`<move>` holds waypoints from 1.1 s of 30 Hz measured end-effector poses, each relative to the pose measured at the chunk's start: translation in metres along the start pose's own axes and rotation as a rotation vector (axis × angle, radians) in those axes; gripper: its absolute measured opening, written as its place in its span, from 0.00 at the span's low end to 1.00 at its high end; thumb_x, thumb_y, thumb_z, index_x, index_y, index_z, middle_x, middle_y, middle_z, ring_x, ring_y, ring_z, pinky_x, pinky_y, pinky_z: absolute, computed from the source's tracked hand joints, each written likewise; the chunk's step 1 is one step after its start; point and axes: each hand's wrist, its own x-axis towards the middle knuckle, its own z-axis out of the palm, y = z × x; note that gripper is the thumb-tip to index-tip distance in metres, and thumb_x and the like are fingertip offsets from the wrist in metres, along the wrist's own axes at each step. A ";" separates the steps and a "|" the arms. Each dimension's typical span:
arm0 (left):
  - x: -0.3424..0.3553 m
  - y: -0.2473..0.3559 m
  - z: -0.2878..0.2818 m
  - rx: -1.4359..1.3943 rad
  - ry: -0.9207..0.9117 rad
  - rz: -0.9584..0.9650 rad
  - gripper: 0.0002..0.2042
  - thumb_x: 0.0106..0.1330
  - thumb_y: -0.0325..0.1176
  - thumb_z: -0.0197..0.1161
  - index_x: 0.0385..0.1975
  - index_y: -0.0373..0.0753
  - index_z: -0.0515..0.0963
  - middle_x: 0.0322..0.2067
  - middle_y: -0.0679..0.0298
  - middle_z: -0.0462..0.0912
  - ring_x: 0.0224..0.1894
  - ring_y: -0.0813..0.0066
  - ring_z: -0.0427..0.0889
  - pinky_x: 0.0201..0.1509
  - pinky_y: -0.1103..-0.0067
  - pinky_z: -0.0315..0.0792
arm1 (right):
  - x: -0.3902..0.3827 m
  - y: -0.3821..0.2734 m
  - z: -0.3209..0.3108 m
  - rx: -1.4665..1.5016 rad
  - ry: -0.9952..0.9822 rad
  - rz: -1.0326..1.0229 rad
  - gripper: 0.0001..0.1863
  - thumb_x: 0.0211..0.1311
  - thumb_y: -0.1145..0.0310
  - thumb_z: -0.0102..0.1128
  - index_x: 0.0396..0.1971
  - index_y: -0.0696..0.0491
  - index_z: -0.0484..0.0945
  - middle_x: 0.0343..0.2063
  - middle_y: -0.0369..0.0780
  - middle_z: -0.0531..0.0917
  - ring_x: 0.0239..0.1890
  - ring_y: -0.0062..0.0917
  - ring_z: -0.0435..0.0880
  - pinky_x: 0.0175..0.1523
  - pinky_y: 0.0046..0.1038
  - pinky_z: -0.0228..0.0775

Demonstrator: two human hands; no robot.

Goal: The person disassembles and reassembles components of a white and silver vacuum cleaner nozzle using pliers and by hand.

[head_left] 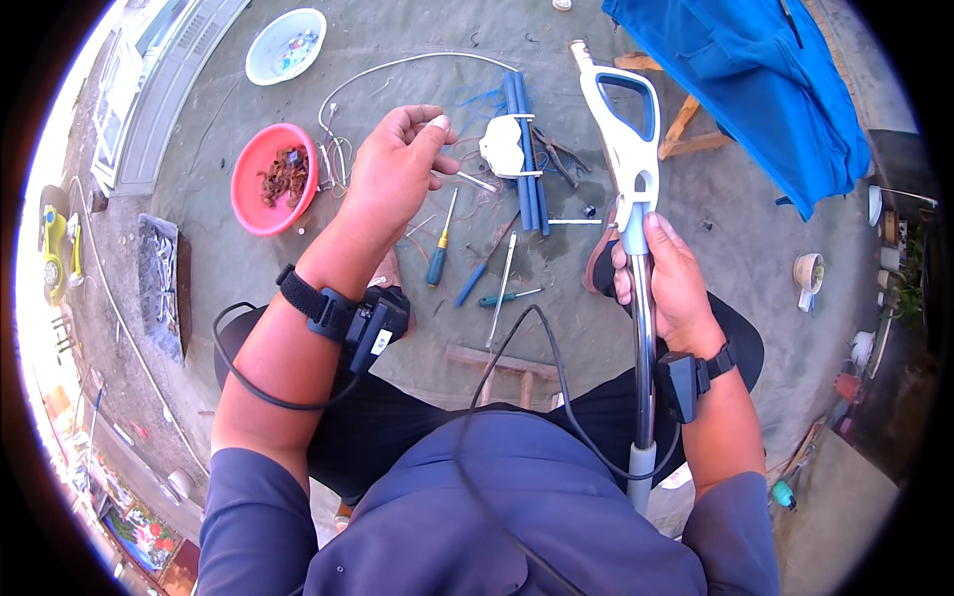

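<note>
My right hand (668,273) is wrapped round a chrome tube (643,368), just below its white-and-blue loop handle (624,129). The handle points away from me, and the tube runs back past my right thigh. Raised over the ground at centre left, my left hand (405,159) has its fingers curled and thumb bent in. A thin pale rod (472,181) shows beside those fingertips; whether they grip it is unclear. Beyond it, a white plastic piece (504,146) lies across blue bars (527,149). A yellow-and-blue screwdriver (440,248) lies nearer my left foot.
A red basin (238,184) of brown scraps and a white basin (258,60) stand at left. Pliers (559,154), a green-handled screwdriver (502,297) and a small wooden stool (502,360) lie between my feet and beyond. Blue cloth (755,89) hangs over a wooden frame far right.
</note>
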 end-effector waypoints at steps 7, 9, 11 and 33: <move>0.003 -0.007 -0.002 0.020 -0.011 -0.037 0.21 0.72 0.39 0.55 0.56 0.28 0.68 0.42 0.58 0.81 0.34 0.80 0.80 0.34 0.84 0.71 | 0.000 0.005 0.000 -0.092 0.076 -0.076 0.18 0.75 0.51 0.41 0.41 0.52 0.70 0.24 0.36 0.77 0.21 0.19 0.76 0.26 0.21 0.70; 0.004 -0.007 -0.003 0.041 0.004 -0.048 0.21 0.72 0.39 0.55 0.56 0.28 0.68 0.42 0.58 0.81 0.34 0.80 0.80 0.34 0.84 0.71 | 0.000 0.006 -0.001 -0.071 0.066 -0.076 0.18 0.75 0.52 0.41 0.41 0.51 0.71 0.24 0.36 0.77 0.21 0.19 0.75 0.25 0.21 0.68; 0.006 -0.007 -0.005 0.043 0.019 -0.056 0.21 0.72 0.39 0.55 0.56 0.28 0.68 0.42 0.58 0.81 0.34 0.79 0.80 0.34 0.84 0.71 | -0.002 0.005 -0.002 -0.062 0.071 -0.074 0.17 0.75 0.52 0.42 0.41 0.51 0.71 0.24 0.35 0.77 0.21 0.19 0.75 0.25 0.21 0.67; 0.014 0.025 -0.055 -0.178 0.212 0.075 0.17 0.74 0.36 0.53 0.55 0.32 0.69 0.41 0.57 0.82 0.33 0.78 0.82 0.31 0.85 0.74 | -0.005 -0.001 0.008 -0.249 0.050 -0.159 0.14 0.69 0.62 0.56 0.43 0.56 0.68 0.18 0.34 0.72 0.13 0.16 0.68 0.19 0.18 0.59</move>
